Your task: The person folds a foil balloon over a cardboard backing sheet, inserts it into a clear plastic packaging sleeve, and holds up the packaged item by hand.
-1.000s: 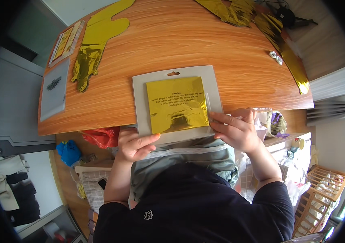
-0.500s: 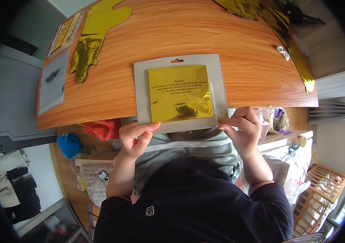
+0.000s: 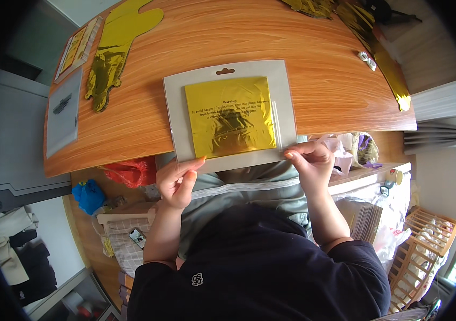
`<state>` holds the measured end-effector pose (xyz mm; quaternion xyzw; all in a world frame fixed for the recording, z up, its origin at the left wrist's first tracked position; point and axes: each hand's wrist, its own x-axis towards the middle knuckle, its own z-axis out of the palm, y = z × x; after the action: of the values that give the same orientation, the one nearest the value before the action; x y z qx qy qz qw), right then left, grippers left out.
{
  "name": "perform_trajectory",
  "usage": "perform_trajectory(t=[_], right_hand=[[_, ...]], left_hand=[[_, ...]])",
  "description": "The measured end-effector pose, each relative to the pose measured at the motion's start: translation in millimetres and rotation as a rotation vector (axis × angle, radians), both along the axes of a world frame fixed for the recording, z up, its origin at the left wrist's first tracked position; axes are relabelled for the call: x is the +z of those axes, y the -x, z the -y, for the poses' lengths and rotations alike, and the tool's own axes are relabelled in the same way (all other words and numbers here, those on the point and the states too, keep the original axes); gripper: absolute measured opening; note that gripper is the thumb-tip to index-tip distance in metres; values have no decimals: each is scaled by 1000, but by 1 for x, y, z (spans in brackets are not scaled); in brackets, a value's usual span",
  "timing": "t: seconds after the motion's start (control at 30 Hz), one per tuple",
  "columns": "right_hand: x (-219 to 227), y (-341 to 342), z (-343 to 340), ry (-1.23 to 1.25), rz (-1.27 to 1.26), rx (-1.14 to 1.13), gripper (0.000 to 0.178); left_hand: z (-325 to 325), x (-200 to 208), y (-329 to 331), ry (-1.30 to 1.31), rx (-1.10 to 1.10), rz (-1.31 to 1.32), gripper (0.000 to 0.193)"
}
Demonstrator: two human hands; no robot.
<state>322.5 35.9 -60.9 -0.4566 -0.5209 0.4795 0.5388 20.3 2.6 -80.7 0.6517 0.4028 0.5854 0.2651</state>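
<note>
A flat clear plastic package with a pale grey backing card [image 3: 175,115] and a hanger slot is held over the near edge of the table. Through its front shows a folded square of shiny gold foil [image 3: 232,120] with dark printing. My left hand [image 3: 175,183] pinches the package's lower left corner between thumb and forefinger. At the lower right corner, my right hand [image 3: 313,165] grips it the same way. A flat gold foil balloon [image 3: 111,59] lies on the table at the far left.
The wooden table [image 3: 142,115] also carries a clear bag [image 3: 64,113], a boxed item [image 3: 77,48], small white pieces [image 3: 367,60] and more gold foil [image 3: 383,72]. Below are a red bag [image 3: 131,172], a blue bag [image 3: 88,196] and a wooden rack [image 3: 420,251].
The package has shifted slightly up and left and tilts a little. My right hand has moved left with its corner, and the clear flap at that side lies closer to the card.
</note>
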Motion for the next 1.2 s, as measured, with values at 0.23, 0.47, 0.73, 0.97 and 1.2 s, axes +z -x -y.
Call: perform_trajectory(t=[0.23, 0.47, 0.73, 0.97, 1.2], right_hand=[[3, 8, 4, 19, -2, -70, 9], [-2, 8, 7, -67, 39, -114, 39], [10, 18, 17, 294, -102, -112, 28], [-29, -29, 20, 381, -65, 47, 5], [-73, -41, 31, 235, -56, 80, 27]], left_hand=[[8, -21, -14, 16, 122, 206, 36], [11, -26, -22, 49, 227, 276, 40], [14, -37, -27, -132, 357, 259, 46], [19, -27, -46, 123, 258, 635, 59], [41, -73, -80, -3, -341, 717, 64]])
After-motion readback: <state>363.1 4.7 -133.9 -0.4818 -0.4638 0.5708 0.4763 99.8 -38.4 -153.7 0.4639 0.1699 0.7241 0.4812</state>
